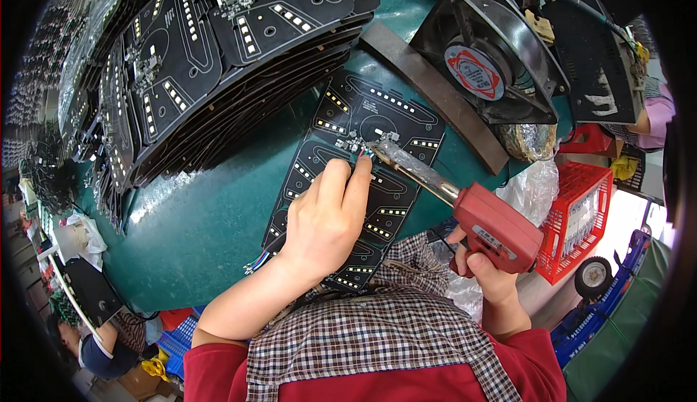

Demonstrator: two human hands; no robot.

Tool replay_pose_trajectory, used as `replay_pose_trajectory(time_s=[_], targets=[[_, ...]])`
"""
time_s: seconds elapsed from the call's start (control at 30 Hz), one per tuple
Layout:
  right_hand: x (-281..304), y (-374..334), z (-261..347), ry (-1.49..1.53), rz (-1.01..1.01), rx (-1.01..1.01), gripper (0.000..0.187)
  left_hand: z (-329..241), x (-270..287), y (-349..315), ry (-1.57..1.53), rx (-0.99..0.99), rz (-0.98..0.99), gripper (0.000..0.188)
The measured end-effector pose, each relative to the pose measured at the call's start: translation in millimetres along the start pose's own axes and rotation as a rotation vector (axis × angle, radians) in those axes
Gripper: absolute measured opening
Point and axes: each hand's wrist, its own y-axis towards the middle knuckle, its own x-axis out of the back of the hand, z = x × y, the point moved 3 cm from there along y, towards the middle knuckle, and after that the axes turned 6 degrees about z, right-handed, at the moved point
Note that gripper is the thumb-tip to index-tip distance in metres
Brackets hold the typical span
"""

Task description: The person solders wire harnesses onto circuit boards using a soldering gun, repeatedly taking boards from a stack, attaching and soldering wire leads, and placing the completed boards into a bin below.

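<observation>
Two hands over green bench [210, 220]: left hand [327, 217] pinching wires [364, 153], right hand [483, 264] gripping soldering gun [497, 231].

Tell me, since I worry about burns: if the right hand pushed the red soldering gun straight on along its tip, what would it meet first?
Most likely the small component cluster on the black circuit board, just beyond the left hand's fingers. The right hand grips the red soldering gun; depth is unclear.
</observation>
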Motion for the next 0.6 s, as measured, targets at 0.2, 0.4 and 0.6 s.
replay_pose_trajectory(time_s=[0.2,0.4,0.6], targets=[[1.1,-0.2,-0.7,-0.016,-0.017,-0.011,0.053,-1.2,1.1,0.1,0.032,-0.004,0.022,0.036],[2.4,-3.7,-1.3,-0.019,-0.033,-0.008,0.053,-0.6,0.8,-0.8,0.038,-0.01,0.025,0.037],[2.1,-6.2,-0.7,0.014,-0.044,-0.018,0.045,-2.1,0.9,-0.6,0.077,-0.022,0.034,0.037]])
